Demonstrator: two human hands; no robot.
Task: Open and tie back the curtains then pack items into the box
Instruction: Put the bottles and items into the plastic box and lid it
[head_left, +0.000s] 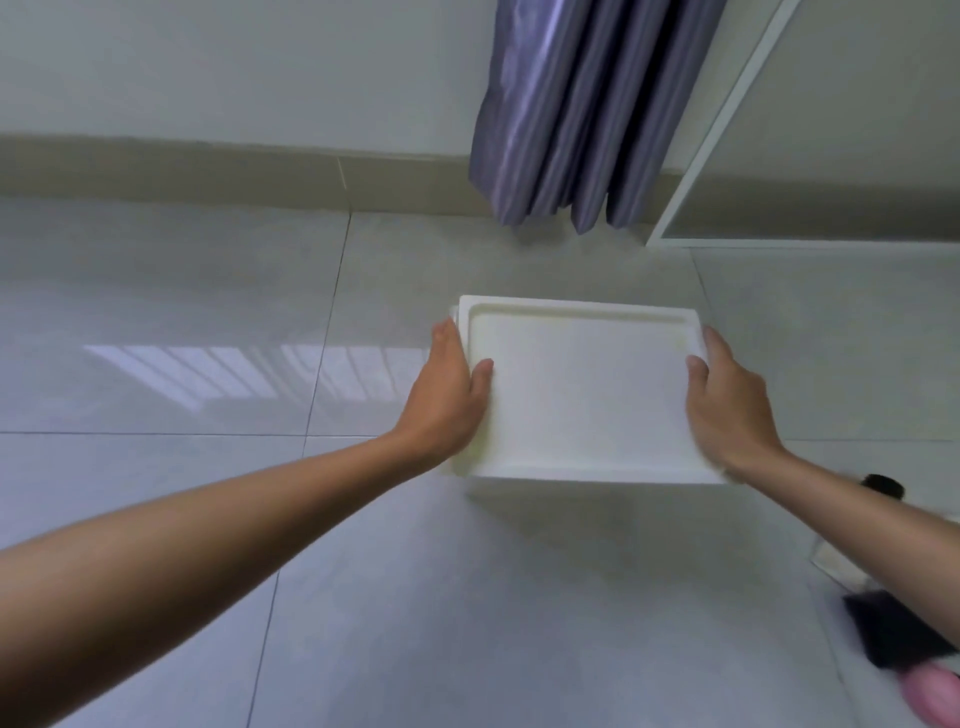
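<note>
A white foam box lid (582, 395) with a raised rim sits level over the tiled floor, a little of the white box (454, 315) showing under its far left corner. My left hand (449, 400) grips the lid's left edge, thumb on top. Gripping its right edge is my right hand (727, 405), thumb also on top. What is inside the box is hidden by the lid. The purple-grey curtain (576, 114) hangs gathered in folds against the wall behind the box.
A white door or window frame (717, 124) stands to the right of the curtain. At the lower right lie blurred dark objects (893, 634), a black item (883, 486) and something pink (930, 696). Glossy pale floor tiles (208, 395) stretch to the left and front.
</note>
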